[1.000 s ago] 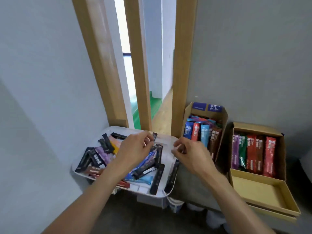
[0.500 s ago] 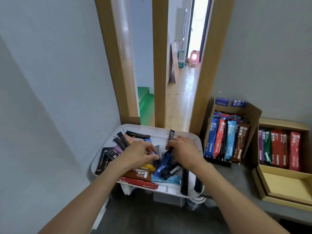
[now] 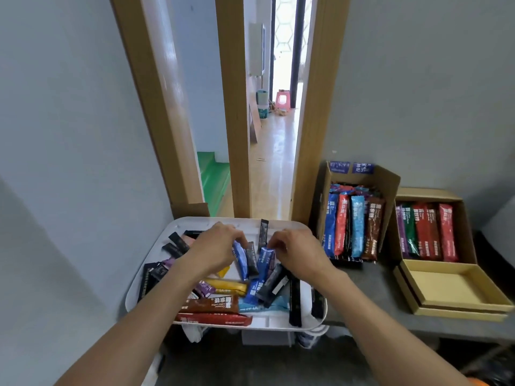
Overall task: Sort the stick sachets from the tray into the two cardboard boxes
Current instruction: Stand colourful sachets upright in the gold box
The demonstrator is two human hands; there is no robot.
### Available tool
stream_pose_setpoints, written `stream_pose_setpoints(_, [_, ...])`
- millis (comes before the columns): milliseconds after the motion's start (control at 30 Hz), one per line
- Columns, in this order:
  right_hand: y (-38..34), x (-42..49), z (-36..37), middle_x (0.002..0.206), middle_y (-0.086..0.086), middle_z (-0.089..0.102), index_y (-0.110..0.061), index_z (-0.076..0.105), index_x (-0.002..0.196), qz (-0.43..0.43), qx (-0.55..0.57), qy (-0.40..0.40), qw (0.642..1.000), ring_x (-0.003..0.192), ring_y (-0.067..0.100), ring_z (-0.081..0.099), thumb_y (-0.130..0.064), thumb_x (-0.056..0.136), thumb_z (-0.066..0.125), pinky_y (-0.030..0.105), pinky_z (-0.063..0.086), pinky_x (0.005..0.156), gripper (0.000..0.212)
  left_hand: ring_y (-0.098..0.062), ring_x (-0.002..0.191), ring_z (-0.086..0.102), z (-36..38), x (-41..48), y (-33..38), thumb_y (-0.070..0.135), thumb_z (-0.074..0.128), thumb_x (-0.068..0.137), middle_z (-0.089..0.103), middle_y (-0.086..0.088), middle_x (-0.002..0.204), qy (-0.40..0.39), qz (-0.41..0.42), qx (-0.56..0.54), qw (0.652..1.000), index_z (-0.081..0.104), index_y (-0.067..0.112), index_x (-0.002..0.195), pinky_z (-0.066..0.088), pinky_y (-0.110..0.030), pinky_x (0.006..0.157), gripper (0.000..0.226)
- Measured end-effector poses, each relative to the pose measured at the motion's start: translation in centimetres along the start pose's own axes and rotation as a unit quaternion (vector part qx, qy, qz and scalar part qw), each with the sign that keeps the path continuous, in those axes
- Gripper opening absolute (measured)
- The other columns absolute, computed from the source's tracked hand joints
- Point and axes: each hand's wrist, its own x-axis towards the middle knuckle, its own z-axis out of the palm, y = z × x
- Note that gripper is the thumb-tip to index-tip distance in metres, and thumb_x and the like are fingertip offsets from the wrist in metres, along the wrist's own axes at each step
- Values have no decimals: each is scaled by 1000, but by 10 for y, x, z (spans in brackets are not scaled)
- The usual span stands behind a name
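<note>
A white tray [image 3: 170,232] holds a loose pile of stick sachets in black, blue, brown, red, yellow and purple. Both hands are over the tray's middle, fingers curled downward. My left hand [image 3: 216,247] pinches the top of a light-blue sachet [image 3: 240,260]. My right hand [image 3: 299,253] pinches the top of a dark-blue sachet [image 3: 265,264]. A black sachet [image 3: 251,259] lies between the two. To the right, an open cardboard box [image 3: 390,188] holds upright blue, red and brown sachets. A second cardboard box [image 3: 469,240] holds purple, green and red ones.
The boxes stand on a grey shelf [image 3: 370,296] against the wall, and the second box's yellow lid [image 3: 446,288] lies open in front of it. Wooden door frames [image 3: 235,135] rise right behind the tray. White objects sit under the tray.
My right hand moved left from the tray's right edge into the pile and closed on the dark-blue sachet. My left hand shifted slightly toward the middle. The view tilted upward.
</note>
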Motion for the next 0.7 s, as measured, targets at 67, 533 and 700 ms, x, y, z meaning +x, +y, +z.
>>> stream_pose_setpoints(67, [-8, 3, 8, 98, -6, 78, -27, 79, 103, 48, 12, -38, 998, 94, 15, 71, -20, 97, 65, 36, 61, 83, 17, -15, 119, 52, 3, 3, -4, -9, 60, 87, 66, 8, 120, -19, 38, 39, 998, 75, 37, 108, 50, -42, 96, 53])
stream_pose_setpoints(533, [-8, 29, 24, 72, 3, 73, -7, 77, 88, 318, 165, -113, 927, 58, 14, 65, -46, 74, 91, 27, 48, 50, 44, -1, 102, 55, -8, 0, -30, 26, 76, 92, 64, 22, 103, 5, 103, -31, 994, 77, 42, 94, 50, -34, 94, 17])
stream_pose_setpoints(700, [-7, 29, 20, 78, 7, 75, -5, 72, 98, 349, 228, -128, 900, 57, 14, 65, -37, 77, 91, 25, 44, 46, 42, 1, 103, 64, -33, -13, -39, 20, 67, 99, 68, 19, 110, 1, 20, -147, 989, 69, 37, 106, 49, -21, 90, 18])
